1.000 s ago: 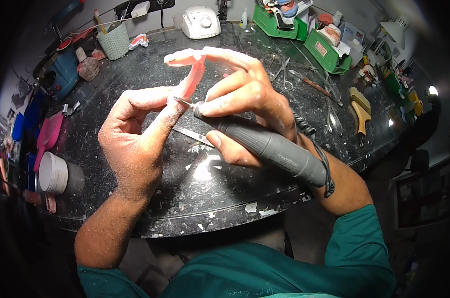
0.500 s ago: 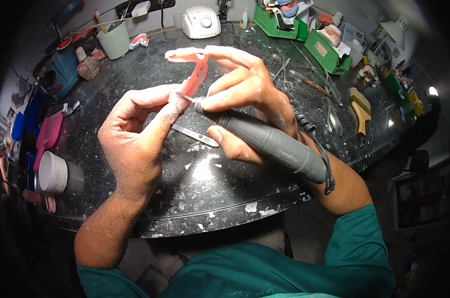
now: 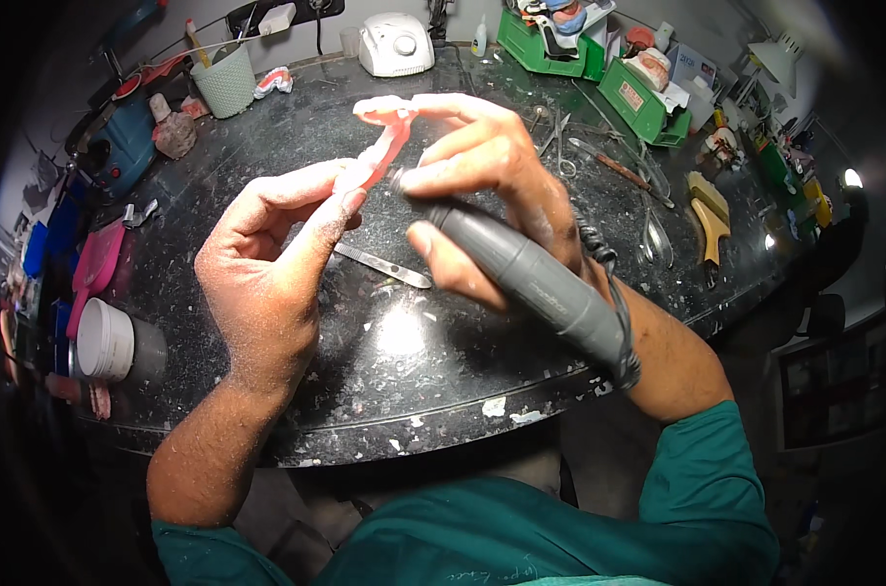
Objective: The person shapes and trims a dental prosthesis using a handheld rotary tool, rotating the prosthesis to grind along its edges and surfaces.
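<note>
A curved pink denture base (image 3: pixel 382 156) is pinched between the thumb and fingertips of my left hand (image 3: pixel 272 230), which is dusted with pale powder. Its far end meets an outstretched finger of my right hand (image 3: pixel 497 181). That same right hand grips a dark grey rotary handpiece (image 3: pixel 526 278) like a pen, the nose pointing up and left toward the denture base. I cannot make out the bur at the nose or whether it touches the pink material. A coiled cord (image 3: pixel 594 239) runs beside my right wrist.
On the black, speckled bench (image 3: pixel 443 381) a metal tweezer-like tool (image 3: pixel 384 266) lies under my hands. A white control box (image 3: pixel 396 44) stands at the back, green bins (image 3: pixel 643 103) at back right, a brush (image 3: pixel 709 230) at right, and a white tub (image 3: pixel 105 339) at left.
The denture base has turned slightly and its far end has shifted right. The handpiece's nose has moved up and right, off the spot near my left thumb, while its rear end swung down and left.
</note>
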A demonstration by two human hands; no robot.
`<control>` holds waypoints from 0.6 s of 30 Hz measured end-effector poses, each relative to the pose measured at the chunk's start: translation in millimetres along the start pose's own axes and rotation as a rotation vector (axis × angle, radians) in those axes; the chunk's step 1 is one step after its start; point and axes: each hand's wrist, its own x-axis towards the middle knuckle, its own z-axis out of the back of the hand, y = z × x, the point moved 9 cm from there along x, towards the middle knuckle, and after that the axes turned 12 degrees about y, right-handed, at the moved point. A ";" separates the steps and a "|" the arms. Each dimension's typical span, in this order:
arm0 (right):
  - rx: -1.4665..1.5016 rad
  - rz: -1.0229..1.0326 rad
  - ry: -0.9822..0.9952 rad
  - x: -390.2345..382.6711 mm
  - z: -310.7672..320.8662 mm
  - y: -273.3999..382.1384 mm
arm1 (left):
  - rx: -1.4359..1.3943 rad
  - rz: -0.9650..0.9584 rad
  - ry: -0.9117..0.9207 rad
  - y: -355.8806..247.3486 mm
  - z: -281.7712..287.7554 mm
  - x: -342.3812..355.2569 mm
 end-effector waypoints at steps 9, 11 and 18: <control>0.088 -0.001 0.117 -2.4 -5.3 -0.6 | 0.004 -0.010 -0.013 -2.3 1.2 -0.3; 0.058 0.000 0.133 -2.5 -4.2 -0.5 | 0.006 -0.006 -0.014 -2.6 1.0 -0.3; 0.075 0.035 0.011 0.8 -1.3 0.8 | 0.007 -0.012 -0.011 -1.5 1.8 -0.8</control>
